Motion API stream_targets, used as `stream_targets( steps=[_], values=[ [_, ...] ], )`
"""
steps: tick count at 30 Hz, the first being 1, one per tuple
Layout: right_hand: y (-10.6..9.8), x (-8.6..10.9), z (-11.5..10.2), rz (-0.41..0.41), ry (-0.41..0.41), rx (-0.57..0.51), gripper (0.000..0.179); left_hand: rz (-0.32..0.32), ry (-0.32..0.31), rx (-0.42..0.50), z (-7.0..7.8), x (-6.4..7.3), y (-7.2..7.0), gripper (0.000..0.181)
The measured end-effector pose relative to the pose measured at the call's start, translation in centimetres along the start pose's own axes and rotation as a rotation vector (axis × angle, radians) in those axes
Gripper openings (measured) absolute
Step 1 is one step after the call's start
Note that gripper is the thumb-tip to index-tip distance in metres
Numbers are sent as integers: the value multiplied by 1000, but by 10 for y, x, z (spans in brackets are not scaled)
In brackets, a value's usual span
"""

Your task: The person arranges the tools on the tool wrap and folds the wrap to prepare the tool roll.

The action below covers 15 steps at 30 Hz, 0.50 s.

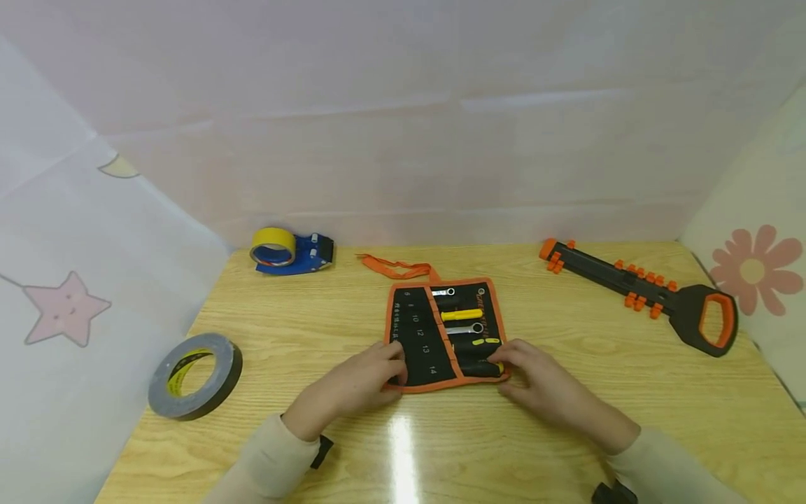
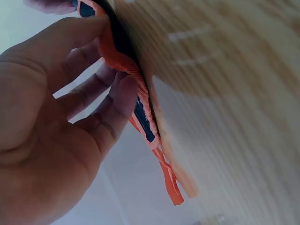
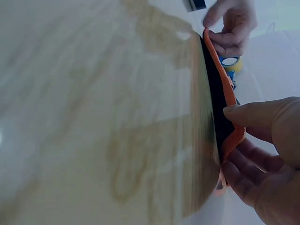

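A black tool pouch [image 1: 415, 336] with orange trim lies open and flat on the table, its size-numbered flap at left. Wrenches [image 1: 474, 327] and a yellow-handled tool [image 1: 462, 315] sit in its right-hand slots, with darker handles below. My left hand [image 1: 368, 378] pinches the pouch's lower left edge between thumb and fingers. At the lower right corner, my right hand [image 1: 541, 381] pinches the orange trim. The right wrist view shows that thumb [image 3: 248, 114] on the near side of the edge, fingers behind it. An orange tie strap [image 1: 397, 267] trails from the pouch's far edge.
A blue tape dispenser with yellow tape [image 1: 305, 252] stands at the back left of the wooden table [image 1: 302, 315]. A grey tape roll [image 1: 225, 357] lies at the left edge. To the right is a black and orange long-handled tool [image 1: 604, 271]. Cloth walls border the table.
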State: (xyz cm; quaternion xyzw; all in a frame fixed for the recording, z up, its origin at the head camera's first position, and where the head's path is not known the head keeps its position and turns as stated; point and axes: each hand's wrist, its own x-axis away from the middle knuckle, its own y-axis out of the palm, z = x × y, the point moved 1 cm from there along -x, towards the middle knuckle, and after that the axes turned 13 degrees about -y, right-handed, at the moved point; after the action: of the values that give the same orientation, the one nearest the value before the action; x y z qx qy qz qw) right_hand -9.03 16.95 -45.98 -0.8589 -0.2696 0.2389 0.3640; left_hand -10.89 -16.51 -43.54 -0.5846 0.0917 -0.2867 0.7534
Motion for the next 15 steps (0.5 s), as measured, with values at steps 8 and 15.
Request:
stream_targets(
  steps=[8, 15],
  values=[
    [4, -4, -4, 15, 15, 30, 38, 36, -77, 76, -2, -4, -6, 6],
    [7, -6, -7, 53, 62, 84, 26, 33, -168, 164, -5, -8, -8, 7]
  ],
)
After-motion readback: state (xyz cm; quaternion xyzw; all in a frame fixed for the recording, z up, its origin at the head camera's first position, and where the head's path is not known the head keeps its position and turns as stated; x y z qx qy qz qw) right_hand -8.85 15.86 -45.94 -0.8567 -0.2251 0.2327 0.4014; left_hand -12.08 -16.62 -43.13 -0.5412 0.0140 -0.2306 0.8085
